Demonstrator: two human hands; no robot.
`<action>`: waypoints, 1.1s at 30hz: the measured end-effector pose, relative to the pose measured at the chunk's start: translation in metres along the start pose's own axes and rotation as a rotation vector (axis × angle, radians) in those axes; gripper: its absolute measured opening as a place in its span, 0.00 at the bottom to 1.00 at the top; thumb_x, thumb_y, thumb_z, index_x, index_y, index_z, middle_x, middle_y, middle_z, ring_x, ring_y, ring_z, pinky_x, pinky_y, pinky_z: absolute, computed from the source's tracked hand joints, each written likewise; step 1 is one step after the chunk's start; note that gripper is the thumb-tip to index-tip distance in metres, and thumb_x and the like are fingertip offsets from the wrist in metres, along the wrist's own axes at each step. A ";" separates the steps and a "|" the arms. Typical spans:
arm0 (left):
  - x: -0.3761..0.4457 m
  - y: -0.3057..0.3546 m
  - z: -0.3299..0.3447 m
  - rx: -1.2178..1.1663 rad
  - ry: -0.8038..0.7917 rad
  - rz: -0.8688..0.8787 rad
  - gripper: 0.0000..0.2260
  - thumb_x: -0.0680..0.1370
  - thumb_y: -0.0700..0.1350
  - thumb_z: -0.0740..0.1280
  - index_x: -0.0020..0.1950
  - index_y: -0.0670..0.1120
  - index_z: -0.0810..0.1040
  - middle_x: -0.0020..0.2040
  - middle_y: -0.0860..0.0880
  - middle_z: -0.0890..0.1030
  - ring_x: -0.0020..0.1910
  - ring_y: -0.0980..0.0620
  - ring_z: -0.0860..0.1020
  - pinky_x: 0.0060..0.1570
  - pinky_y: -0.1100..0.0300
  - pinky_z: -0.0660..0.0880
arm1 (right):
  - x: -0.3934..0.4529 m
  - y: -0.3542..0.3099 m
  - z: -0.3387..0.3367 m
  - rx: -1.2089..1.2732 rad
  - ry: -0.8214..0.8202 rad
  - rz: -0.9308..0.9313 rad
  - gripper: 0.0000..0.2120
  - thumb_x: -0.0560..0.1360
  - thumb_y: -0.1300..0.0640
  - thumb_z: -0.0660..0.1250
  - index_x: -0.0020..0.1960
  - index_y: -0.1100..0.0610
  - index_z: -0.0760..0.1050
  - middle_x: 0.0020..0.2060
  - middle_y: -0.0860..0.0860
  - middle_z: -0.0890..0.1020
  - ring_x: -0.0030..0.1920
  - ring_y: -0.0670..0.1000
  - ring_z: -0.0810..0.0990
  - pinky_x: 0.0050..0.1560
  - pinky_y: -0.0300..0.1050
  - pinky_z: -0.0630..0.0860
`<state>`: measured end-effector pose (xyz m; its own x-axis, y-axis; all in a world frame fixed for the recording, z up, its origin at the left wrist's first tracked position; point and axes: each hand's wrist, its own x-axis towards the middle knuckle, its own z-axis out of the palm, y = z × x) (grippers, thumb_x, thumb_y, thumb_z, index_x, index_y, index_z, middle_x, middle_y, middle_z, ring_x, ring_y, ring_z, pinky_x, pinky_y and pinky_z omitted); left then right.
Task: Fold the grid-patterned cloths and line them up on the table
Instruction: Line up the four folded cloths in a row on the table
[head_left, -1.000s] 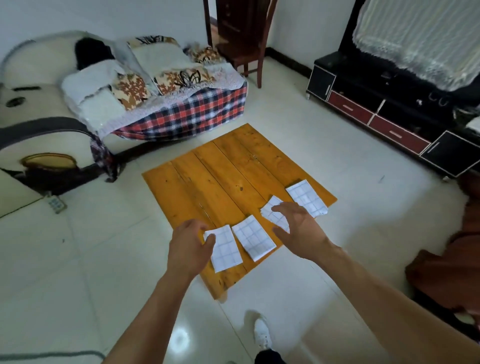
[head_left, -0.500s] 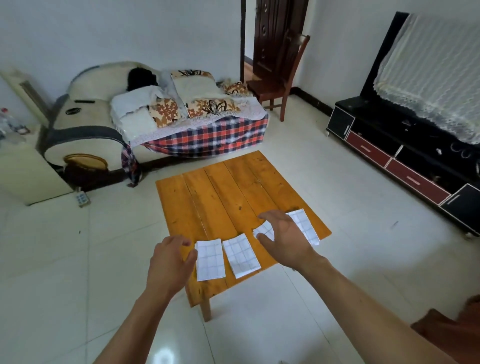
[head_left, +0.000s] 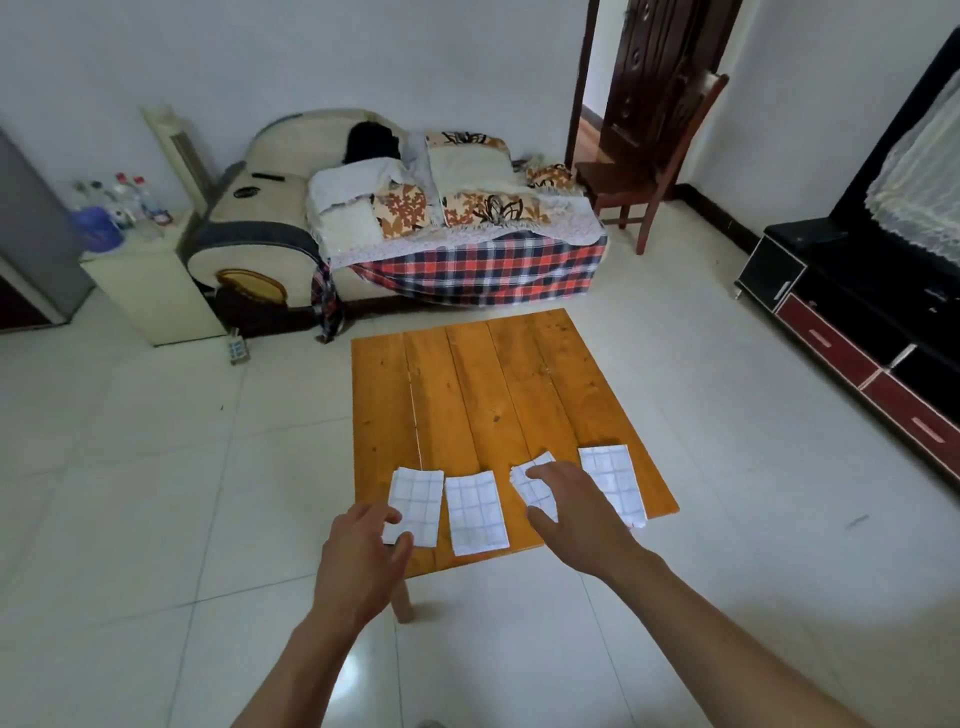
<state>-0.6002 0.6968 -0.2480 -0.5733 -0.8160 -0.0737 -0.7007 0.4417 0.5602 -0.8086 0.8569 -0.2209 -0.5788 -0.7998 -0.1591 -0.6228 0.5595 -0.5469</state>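
Head view: right hand (head_left: 576, 512) spread over third cloth (head_left: 530, 480).

Both bare arms reach forward; left hand (head_left: 363, 551) low with fingers loosely curled, right hand (head_left: 574, 506) farther out, palm down, fingers spread.

The far part of the wooden table (head_left: 483, 384) lies bare and open to reach; four folded grid cloths (head_left: 476, 513) crowd its near edge, narrow gaps between them.
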 end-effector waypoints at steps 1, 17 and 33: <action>0.004 -0.004 0.000 -0.003 0.003 -0.009 0.12 0.77 0.49 0.70 0.59 0.49 0.79 0.62 0.48 0.78 0.59 0.49 0.75 0.56 0.55 0.74 | 0.003 -0.001 0.002 -0.001 -0.006 -0.006 0.24 0.79 0.45 0.64 0.72 0.48 0.66 0.73 0.47 0.68 0.72 0.50 0.66 0.73 0.51 0.64; 0.049 -0.070 0.049 -0.057 -0.078 -0.088 0.05 0.78 0.49 0.66 0.52 0.51 0.78 0.51 0.52 0.79 0.51 0.50 0.77 0.47 0.59 0.75 | 0.065 0.006 0.070 -0.074 -0.205 -0.002 0.23 0.79 0.49 0.65 0.72 0.50 0.65 0.71 0.47 0.69 0.71 0.50 0.67 0.72 0.46 0.64; 0.118 -0.158 0.191 0.049 -0.201 -0.178 0.15 0.80 0.49 0.66 0.66 0.51 0.74 0.66 0.51 0.74 0.63 0.50 0.73 0.60 0.57 0.74 | 0.160 0.123 0.251 -0.240 -0.306 0.048 0.42 0.71 0.30 0.64 0.78 0.44 0.54 0.79 0.52 0.49 0.79 0.59 0.44 0.76 0.60 0.52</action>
<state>-0.6383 0.6015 -0.5031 -0.5090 -0.7940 -0.3325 -0.8148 0.3198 0.4836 -0.8454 0.7429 -0.5201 -0.4491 -0.7791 -0.4374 -0.7255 0.6037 -0.3305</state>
